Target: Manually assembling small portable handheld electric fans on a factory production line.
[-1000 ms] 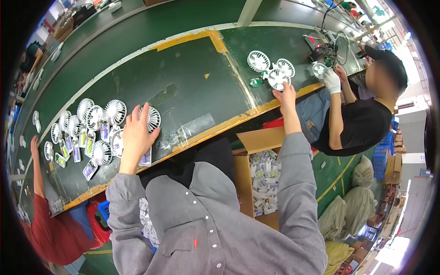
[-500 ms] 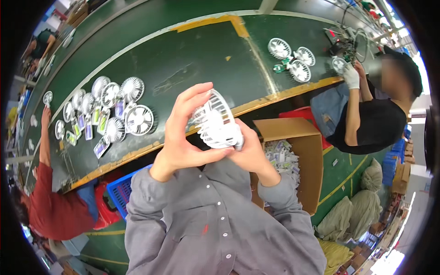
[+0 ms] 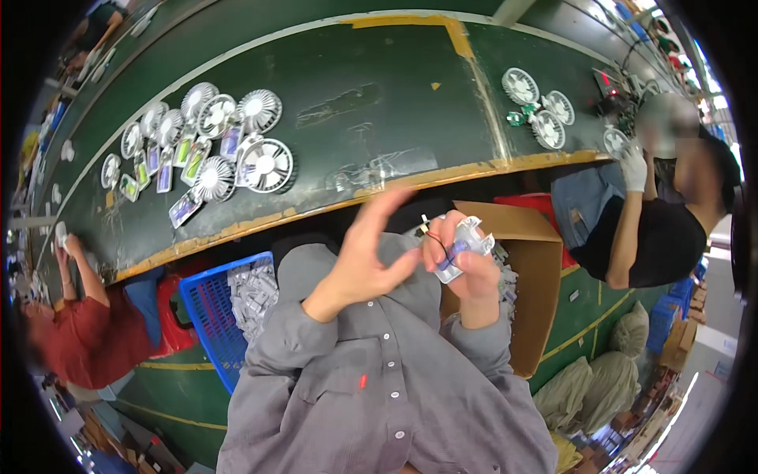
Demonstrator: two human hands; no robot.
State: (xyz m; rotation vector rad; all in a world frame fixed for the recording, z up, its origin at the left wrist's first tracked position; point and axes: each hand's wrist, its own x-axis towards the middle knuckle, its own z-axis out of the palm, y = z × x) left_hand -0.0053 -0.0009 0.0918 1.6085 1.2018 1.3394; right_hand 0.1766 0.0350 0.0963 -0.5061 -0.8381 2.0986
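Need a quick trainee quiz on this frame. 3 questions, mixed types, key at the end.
1. Short answer: What is the right hand holding?

2. True or false: The left hand is gripping a fan.

3. Multiple choice: In this view, the blue basket is
a) left of both hands
b) right of both hands
c) between the two hands

Key:
1. A small pale case with thin wires.
2. False; it is open, slightly blurred, with nothing visible in it.
3. a
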